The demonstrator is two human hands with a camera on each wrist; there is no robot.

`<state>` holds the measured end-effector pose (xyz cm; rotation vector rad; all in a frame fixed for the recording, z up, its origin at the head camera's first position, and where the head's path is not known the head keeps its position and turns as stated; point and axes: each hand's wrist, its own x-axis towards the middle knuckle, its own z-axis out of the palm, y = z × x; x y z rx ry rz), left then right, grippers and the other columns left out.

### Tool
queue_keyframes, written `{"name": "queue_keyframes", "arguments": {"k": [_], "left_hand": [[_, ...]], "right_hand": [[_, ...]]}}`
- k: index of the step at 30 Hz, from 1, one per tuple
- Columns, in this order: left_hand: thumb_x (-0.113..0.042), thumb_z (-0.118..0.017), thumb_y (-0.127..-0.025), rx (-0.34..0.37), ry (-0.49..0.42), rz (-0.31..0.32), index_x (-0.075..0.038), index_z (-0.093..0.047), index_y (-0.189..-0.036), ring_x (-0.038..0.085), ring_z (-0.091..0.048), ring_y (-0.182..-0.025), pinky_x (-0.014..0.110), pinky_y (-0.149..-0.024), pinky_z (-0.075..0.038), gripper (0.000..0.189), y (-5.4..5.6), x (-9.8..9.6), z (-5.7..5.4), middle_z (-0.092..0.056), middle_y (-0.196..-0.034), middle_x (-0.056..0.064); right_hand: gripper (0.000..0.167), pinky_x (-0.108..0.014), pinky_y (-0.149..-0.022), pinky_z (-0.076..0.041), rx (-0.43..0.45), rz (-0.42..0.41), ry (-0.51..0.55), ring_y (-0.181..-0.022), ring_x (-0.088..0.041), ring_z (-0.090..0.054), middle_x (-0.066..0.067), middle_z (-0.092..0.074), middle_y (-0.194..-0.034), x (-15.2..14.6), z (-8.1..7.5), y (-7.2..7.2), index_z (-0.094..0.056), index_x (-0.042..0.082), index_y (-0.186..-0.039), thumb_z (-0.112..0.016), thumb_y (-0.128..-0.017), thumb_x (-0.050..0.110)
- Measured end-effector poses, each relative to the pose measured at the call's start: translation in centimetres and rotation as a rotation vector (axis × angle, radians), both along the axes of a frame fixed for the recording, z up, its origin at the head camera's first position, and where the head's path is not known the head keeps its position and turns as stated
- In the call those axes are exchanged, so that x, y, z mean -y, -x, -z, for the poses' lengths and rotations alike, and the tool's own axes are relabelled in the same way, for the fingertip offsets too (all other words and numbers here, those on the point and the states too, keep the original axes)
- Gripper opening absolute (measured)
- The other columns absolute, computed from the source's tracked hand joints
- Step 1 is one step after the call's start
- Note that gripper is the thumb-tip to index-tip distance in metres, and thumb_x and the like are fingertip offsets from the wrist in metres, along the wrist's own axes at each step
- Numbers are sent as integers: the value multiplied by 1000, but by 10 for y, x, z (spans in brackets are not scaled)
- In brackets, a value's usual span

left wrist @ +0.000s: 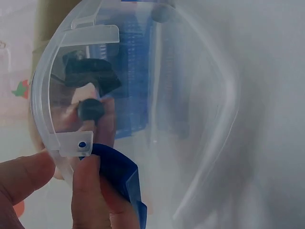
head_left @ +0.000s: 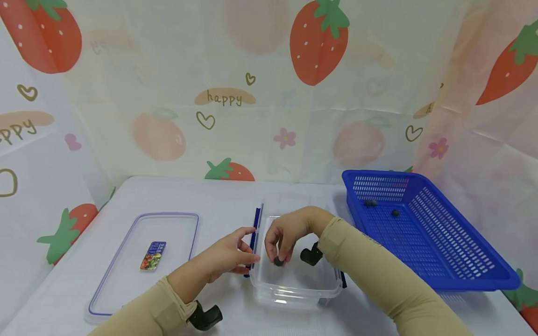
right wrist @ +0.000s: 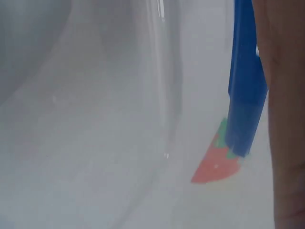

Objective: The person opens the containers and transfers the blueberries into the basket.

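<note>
A clear plastic box [head_left: 294,280] stands on the table with a dark blue latch [left wrist: 116,167] hanging from its left side. My left hand [head_left: 231,254] holds that side, thumb at the rim and fingers against the latch. Over the box, my right hand [head_left: 290,231] pinches a small dark ball [head_left: 278,262] between thumb and fingertips, pointing down. Through the clear wall, the left wrist view shows the ball and fingertips blurred. In the right wrist view only part of the hand [right wrist: 288,119] appears, at the right edge; the ball is out of sight there.
A blue slotted basket [head_left: 424,245] stands at the right with a few small dark balls [head_left: 395,213] inside. At the left lies a clear lid [head_left: 119,284] with a purple-blue edge and a colourful label [head_left: 153,255]. A strawberry-patterned cloth [head_left: 269,112] hangs behind.
</note>
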<state>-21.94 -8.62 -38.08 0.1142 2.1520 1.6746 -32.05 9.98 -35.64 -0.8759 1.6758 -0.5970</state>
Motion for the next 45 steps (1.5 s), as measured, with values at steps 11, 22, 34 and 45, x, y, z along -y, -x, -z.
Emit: {"name": "queue_keyframes", "arguments": {"k": [11,22,34,45], "left_hand": [[-7,-67,-81,11,-2,-4,-12,-28,-141,21,-58,-79,37,-68,-55,72,-3,0,-1,-49,-93,14],[-6,-65,-83,2,-5,-14,-12,-26,-141,21,-57,-80,37,-68,-55,70,-7,0,-2,-49,-93,14],[-8,-67,-82,13,10,-14,-14,-27,-141,21,-57,-80,37,-69,-55,72,-6,0,-1,-49,-93,13],[-9,-68,-81,25,10,-2,-15,-28,-140,21,-57,-81,36,-70,-55,71,-4,0,0,-50,-94,14]], "right_hand": [[16,-37,-77,-54,-31,74,102,-78,-17,-63,-5,-62,-84,1,5,19,-65,-3,-96,-61,-81,-8],[15,-34,-79,-53,-139,124,183,-80,-14,-60,-4,-63,-83,9,0,26,-66,-2,-94,-60,-82,-7],[11,-35,-80,-53,-286,236,182,-83,-21,-63,-9,-66,-88,-36,-35,27,-66,2,-93,-62,-84,0],[12,-35,-79,-52,-509,461,195,-91,-28,-62,-9,-64,-94,-117,-68,22,-65,6,-95,-63,-84,6]]}}
